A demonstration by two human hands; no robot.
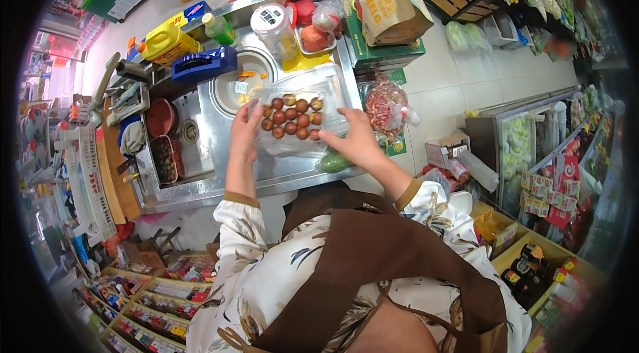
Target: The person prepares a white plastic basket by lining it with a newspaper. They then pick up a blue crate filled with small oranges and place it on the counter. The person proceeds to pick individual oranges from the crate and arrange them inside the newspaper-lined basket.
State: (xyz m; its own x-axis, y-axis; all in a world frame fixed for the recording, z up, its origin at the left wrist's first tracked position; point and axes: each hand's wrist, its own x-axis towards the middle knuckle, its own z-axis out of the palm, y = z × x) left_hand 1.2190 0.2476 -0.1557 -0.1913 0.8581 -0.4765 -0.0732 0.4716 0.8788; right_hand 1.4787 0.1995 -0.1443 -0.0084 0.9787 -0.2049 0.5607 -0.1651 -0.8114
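Observation:
A clear plastic tray (292, 145) holds rows of small round reddish-brown fruit (291, 114) on the steel sink counter. At its left edge is my left hand (245, 128), the fingers against the tray's side. My right hand (355, 137) has its thumb at the lower right fruit and its fingers spread over the right side. More clear plastic lies under and behind the tray. A green cucumber-like vegetable (335, 162) rests beneath my right wrist. Just behind the tray, a round basin (244, 78) contains orange and yellow scraps.
The sink bowl (197, 145) at left holds a red basket (180, 158) of small fruit. A blue tape dispenser (204, 64), a yellow jug (167, 44) and a clear jar (273, 33) stand behind. To the right are a paper bag (392, 8) and a bag of red produce (387, 105).

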